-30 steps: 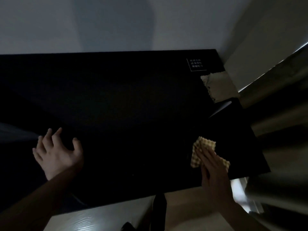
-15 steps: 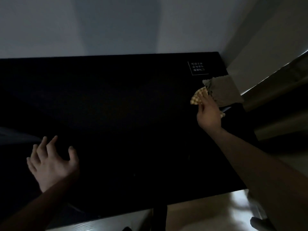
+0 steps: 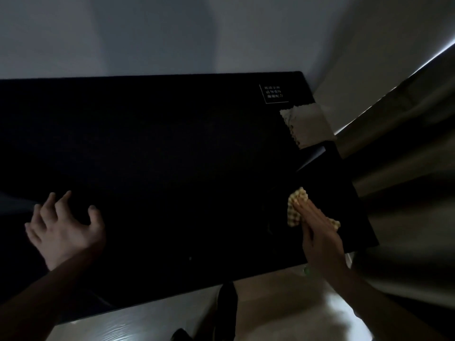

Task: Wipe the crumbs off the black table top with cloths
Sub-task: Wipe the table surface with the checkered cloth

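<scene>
The flat black rectangular table top (image 3: 172,156) fills the middle of the view under dim light and serves as the reference surface. The right hand (image 3: 320,239) lies near the right edge of the table top, towards its near right corner. Its fingers (image 3: 311,212) are straight and held together, pressing flat on a yellow-and-white checked cloth (image 3: 296,205); no finger curls round the fabric. The checked cloth lies on the table top, showing beyond the fingertips and at both sides of the hand.

The left hand (image 3: 65,232) is at the near left part of the table top. Its fingers are spread and slightly bent, with the thumb apart, and they hold nothing. Whether the fingertips touch the surface cannot be told.

A pale folded cloth with a pinked edge (image 3: 306,125) lies at the far right corner of the table top, overhanging its right edge. Just beyond it, a small white-outlined printed label (image 3: 273,92) sits on the surface; its characters are too small to read.
</scene>
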`<action>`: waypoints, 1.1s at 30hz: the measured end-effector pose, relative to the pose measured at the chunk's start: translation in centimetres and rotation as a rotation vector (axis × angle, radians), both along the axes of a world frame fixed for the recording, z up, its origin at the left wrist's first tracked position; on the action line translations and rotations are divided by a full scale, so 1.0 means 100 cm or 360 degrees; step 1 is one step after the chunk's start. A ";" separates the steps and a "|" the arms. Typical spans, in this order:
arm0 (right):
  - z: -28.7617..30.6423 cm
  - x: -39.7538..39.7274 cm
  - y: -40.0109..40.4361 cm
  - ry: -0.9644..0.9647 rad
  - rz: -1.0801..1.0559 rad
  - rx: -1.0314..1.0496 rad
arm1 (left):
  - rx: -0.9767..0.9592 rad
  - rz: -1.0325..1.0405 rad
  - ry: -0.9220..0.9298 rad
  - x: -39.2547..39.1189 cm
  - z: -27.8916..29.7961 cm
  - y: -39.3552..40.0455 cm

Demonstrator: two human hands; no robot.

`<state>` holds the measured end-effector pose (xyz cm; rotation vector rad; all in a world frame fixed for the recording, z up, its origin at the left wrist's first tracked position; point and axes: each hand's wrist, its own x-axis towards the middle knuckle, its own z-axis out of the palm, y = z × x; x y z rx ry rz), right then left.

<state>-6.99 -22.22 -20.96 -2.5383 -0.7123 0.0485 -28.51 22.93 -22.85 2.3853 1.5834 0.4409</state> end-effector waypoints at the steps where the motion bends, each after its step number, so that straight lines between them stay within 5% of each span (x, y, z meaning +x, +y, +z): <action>1: 0.002 0.007 0.000 0.0008 -0.0001 -0.0026 | 0.0002 0.0000 -0.0002 0.000 0.000 0.000; 10: 0.000 0.151 0.046 0.0130 -0.0261 -0.0333 | -0.0003 0.0006 0.0016 0.001 0.001 0.002; 18: -0.016 0.082 0.034 0.0095 -0.0371 -0.0125 | -0.0017 -0.0003 0.0027 0.000 0.002 0.002; 25: -0.017 -0.004 0.077 0.0229 0.0001 -0.0019 | -0.0054 -0.0001 0.0039 0.001 0.010 -0.001; 33: -0.018 0.104 0.199 0.0185 0.0273 -0.0134 | -0.0107 0.0021 0.0065 0.004 0.014 -0.001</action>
